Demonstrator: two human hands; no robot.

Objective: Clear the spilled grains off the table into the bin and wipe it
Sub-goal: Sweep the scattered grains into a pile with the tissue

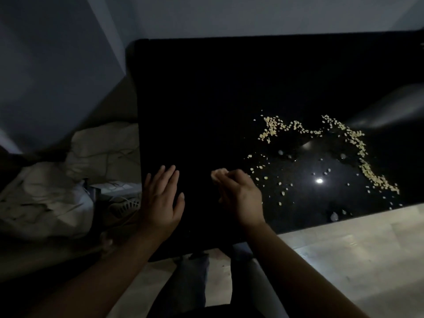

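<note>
Fingers, left hand (160, 200): straight, slightly spread, palm down on the table (206, 99) near its front-left corner; holding nothing.
Fingers, right hand (238, 196): curled in, pinching a small pale wad (218, 174) at the tips. Can't tell in this light whether it is cloth, tissue or a gathered pinch.
Grains (358, 143): loose arc on the right half of the table, thickest along its far and right sides. Thin scatter inside the arc, down to the front edge. A few strays lie just beside the right hand; the rest are well apart from both hands.
Bin: not in view.
Step (my read): gathering the spill, early; most of the grain is not yet collected.
Stroke: start at the far-right arc and pull inward to one pile near the front edge. Use the wad or the side of the hand as a blade, low and slow, so grains don't skip on the glossy top.
Left hand's job: cup under the front edge as catcher, or get the bin under that edge first.
Risk: front-right strays sit close to the edge above the pale floor (355, 249); a fast stroke likely sends them over.
Left side: crumpled pale fabric (91, 152) and cables beside the table; sweep away from it.
Check: dim light, so use the bright reflection (319, 180) to spot leftovers.
Wipe: last, once the grain is off.
</note>
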